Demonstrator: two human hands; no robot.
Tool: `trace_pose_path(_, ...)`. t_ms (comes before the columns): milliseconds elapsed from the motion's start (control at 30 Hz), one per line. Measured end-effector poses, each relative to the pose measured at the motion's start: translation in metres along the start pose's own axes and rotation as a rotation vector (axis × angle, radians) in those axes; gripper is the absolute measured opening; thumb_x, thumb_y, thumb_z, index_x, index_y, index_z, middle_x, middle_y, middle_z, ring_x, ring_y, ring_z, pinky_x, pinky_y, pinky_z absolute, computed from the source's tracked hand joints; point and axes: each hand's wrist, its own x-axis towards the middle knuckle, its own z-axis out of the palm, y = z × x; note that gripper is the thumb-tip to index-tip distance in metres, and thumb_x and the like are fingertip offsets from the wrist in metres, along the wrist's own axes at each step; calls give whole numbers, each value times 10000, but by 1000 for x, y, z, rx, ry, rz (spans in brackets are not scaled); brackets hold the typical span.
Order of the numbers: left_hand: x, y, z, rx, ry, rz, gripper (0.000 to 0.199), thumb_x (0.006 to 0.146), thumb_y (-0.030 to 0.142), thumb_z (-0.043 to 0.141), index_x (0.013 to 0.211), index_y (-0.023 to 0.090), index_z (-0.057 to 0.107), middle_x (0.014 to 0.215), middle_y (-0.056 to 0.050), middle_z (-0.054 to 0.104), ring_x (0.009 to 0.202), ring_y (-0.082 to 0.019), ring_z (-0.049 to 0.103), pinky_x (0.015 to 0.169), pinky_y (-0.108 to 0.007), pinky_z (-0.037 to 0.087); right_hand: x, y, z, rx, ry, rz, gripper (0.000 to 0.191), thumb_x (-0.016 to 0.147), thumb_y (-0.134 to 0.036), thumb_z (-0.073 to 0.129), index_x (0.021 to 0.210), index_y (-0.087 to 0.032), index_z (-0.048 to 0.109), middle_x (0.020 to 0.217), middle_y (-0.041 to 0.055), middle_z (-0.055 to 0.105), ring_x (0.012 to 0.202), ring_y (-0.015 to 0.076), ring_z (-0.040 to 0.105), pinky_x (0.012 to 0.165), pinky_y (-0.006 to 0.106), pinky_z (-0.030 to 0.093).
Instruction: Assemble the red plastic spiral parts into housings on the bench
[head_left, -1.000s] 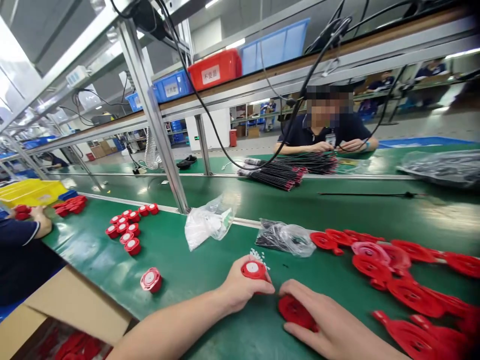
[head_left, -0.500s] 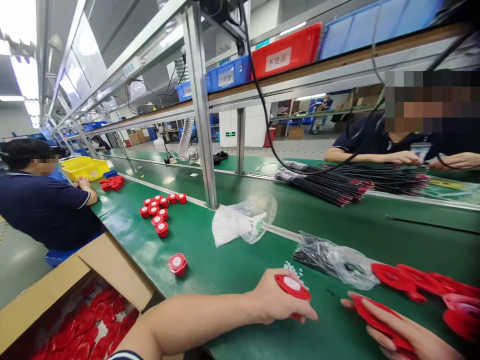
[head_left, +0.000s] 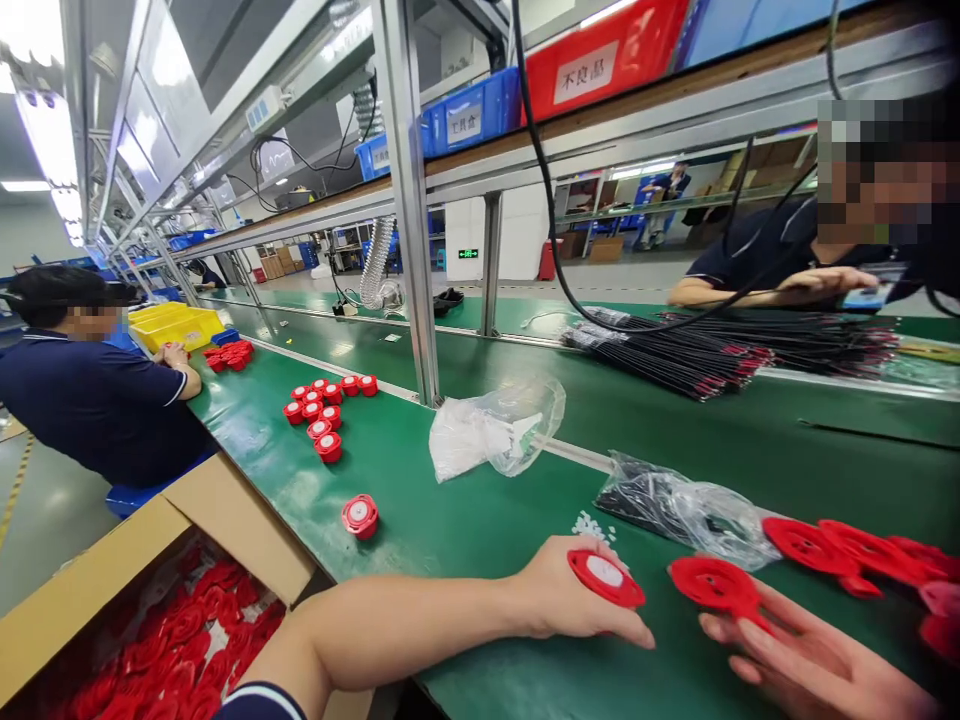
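Observation:
My left hand (head_left: 551, 597) is wrapped round a red round housing (head_left: 626, 592) with a white disc on its upper face, held just above the green bench. To its right, my right hand (head_left: 817, 655) grips a flat red round cover (head_left: 712, 582) by its narrow tab, with the broad face turned up. A small gap separates the two red parts. Small white pieces (head_left: 594, 527) lie scattered behind my left hand. Several more red covers (head_left: 810, 548) are spread on the bench beyond my right hand.
A clear bag of black pieces (head_left: 652, 500) and a bag of white pieces (head_left: 461, 440) lie along the divider. Red housings (head_left: 360, 517) stand to the left, above a carton (head_left: 240, 520) of red parts. Co-workers sit left and opposite, near black cables (head_left: 667, 350).
My right hand has raised and turned the red cover, so its round face now shows near the left hand's housing. The view has shifted slightly.

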Motion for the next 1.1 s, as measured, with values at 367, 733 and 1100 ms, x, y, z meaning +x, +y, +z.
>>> trace_pose_path(367, -9, -2, 0, 208, -170, 80, 436, 406, 187, 910, 735, 176, 624, 627, 57, 603, 604, -110, 480, 561, -241, 389, -32, -36, 16, -286, -52, -322, 693, 863, -654, 707, 1390, -223, 578, 1080, 150, 714, 842, 280, 702, 771, 413, 635)
trace_pose_path(733, -12, 1, -4, 297, -459, 229, 436, 599, 95, 783, 901, 209, 490, 717, 94, 492, 618, -86, 390, 542, -211, 321, -52, -40, 26, -783, -318, -976, 636, 942, -327, 686, 1533, -274, 459, 1446, 172, 546, 1239, 326, 618, 974, 435, 565)
trace_pose_path(1100, -11, 3, -10, 242, -600, 183, 478, 634, 45, 729, 1005, 210, 477, 746, 85, 499, 597, -78, 395, 510, -208, 300, -56, -45, 32, -840, -406, -949, 616, 969, -288, 658, 1551, -285, 458, 1530, 138, 510, 1333, 313, 550, 1065, 456, 513)
